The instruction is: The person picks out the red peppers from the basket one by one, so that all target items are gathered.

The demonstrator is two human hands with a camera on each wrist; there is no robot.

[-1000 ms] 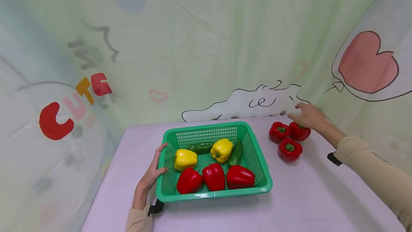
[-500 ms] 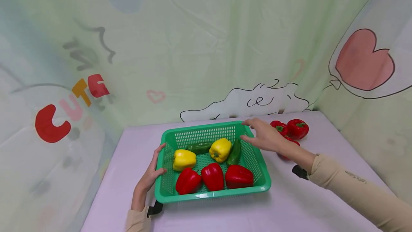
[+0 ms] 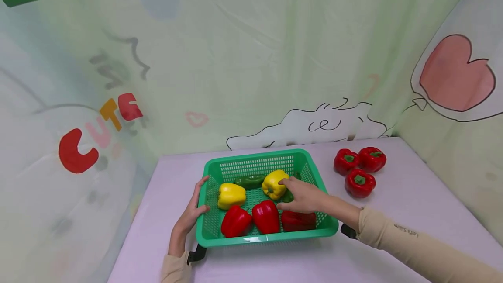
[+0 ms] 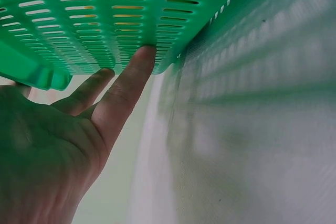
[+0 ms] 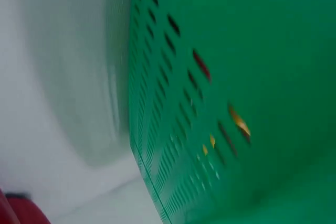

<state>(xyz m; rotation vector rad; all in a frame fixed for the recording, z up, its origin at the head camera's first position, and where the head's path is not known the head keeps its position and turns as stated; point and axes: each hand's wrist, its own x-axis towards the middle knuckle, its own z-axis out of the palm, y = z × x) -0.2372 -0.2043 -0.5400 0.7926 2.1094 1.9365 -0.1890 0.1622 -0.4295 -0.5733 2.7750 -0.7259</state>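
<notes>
A green plastic basket (image 3: 267, 239) stands on the table. My left hand (image 3: 188, 217) holds its left rim, thumb over the edge; in the left wrist view, straight fingers (image 4: 123, 95) lie against the slotted outer wall. My right hand (image 3: 302, 195) reaches over the right side into the basket, thumb and fingers spread. Its fingertips overlap the right yellow bell pepper (image 3: 275, 184), and it partly hides a long dark-green vegetable (image 3: 288, 196) and a red bell pepper (image 3: 299, 221). Also inside are another yellow bell pepper (image 3: 232, 196), two red bell peppers (image 3: 266, 217) and a second long green vegetable (image 3: 250, 181).
Three red bell peppers (image 3: 360, 183) sit together on the lilac tabletop (image 3: 377, 239) right of the basket. A printed pale-green curtain (image 3: 243, 69) hangs behind the table and along both sides. The right wrist view shows mostly the basket's outer wall (image 5: 173, 108).
My right hand has swung left from the three loose red peppers, passed the basket's right rim and come down over the vegetables inside. The left hand stays at the left rim.
</notes>
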